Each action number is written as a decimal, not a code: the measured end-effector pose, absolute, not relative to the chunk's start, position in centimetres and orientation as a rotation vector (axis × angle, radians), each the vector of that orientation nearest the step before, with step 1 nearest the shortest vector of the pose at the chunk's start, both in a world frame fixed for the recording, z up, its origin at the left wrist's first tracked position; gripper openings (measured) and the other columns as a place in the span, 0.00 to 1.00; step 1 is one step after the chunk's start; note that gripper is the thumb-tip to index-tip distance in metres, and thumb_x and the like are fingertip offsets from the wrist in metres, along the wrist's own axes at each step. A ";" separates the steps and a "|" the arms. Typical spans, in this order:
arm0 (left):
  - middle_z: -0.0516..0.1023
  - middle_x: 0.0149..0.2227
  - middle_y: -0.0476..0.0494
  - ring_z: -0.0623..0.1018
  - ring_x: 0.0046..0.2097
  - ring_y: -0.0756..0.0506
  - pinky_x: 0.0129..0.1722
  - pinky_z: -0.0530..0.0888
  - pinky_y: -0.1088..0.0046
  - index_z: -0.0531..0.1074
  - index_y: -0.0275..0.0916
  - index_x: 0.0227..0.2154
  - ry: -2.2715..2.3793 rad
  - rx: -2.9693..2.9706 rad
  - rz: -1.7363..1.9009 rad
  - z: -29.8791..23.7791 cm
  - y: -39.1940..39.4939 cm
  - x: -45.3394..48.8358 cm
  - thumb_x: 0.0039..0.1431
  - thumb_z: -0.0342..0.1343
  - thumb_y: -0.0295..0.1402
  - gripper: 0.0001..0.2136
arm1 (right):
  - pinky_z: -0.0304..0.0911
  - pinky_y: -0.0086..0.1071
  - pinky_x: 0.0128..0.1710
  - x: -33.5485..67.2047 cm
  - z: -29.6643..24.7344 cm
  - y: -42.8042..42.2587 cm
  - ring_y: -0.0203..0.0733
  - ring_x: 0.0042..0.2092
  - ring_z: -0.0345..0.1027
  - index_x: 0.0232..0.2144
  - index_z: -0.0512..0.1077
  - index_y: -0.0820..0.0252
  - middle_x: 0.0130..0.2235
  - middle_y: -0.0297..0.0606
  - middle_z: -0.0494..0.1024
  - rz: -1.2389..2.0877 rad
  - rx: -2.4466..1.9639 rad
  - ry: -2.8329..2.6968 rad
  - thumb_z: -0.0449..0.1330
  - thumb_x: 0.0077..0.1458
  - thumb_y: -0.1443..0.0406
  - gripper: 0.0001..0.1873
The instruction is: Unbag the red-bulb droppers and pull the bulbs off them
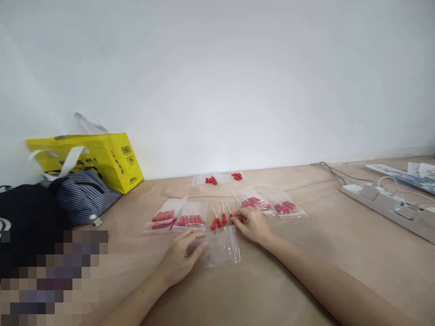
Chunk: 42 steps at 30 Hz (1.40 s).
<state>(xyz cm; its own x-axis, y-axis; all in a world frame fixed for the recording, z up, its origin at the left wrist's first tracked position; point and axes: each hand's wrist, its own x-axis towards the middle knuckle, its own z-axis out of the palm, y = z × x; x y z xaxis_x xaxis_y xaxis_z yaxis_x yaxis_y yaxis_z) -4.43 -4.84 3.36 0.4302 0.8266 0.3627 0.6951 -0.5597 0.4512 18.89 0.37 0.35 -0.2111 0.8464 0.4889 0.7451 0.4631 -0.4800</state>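
Note:
Several loose droppers [224,218] with red rubber bulbs and pale tapered tubes lie on the table, bulbs towards me. My right hand [253,222] is at the right end of this row, its fingers closed on a dropper that they partly cover. Below the row a clear zip bag [222,246] lies flat with nothing visible in it. My left hand [183,253] rests at the bag's left edge, thumb and fingers apart, holding nothing. Filled bags of droppers lie on both sides: two on the left [192,217] and two on the right [287,207].
Red bulbs [211,180] lie on a clear bag by the wall. At left stand a yellow shopping bag [115,158], a striped bag [84,192] and a dark bag [30,208]. A power strip [390,206] with cables and printed sheets [404,176] lie at right.

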 end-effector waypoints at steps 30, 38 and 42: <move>0.76 0.37 0.39 0.76 0.37 0.46 0.38 0.71 0.71 0.70 0.34 0.35 1.442 1.787 0.883 1.7 4.0 3.1 0.46 0.55 0.28 0.11 | 0.60 0.32 0.40 19.3 -0.6 0.6 0.38 0.38 0.64 0.35 0.73 0.60 0.35 0.40 0.69 0.373 -1.049 -2.103 0.55 0.49 0.72 0.11; 0.76 0.23 0.47 0.74 0.24 0.50 0.25 0.71 0.76 0.70 0.33 0.32 1.356 1.706 0.812 2.4 1.9 3.0 0.45 0.52 0.23 0.09 | 0.62 0.32 0.38 19.9 -0.8 -1.8 0.38 0.37 0.65 0.37 0.71 0.58 0.35 0.39 0.69 0.381 -1.022 -2.119 0.55 0.50 0.69 0.11; 0.77 0.30 0.44 0.75 0.28 0.50 0.26 0.70 0.77 0.71 0.34 0.30 1.439 1.727 0.847 2.5 1.8 2.3 0.41 0.53 0.22 0.10 | 0.62 0.32 0.35 19.9 -0.8 -1.8 0.38 0.36 0.64 0.36 0.71 0.58 0.34 0.38 0.68 0.367 -1.086 -2.101 0.57 0.48 0.69 0.11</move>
<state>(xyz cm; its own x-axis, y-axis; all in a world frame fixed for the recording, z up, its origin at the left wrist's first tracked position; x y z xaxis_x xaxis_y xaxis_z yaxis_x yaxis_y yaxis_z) 2.26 1.85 2.50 0.1596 0.9865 0.0375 0.5114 -0.1151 0.8516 19.95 -1.84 -0.80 -0.3762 0.7946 0.4765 0.5858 0.6024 -0.5422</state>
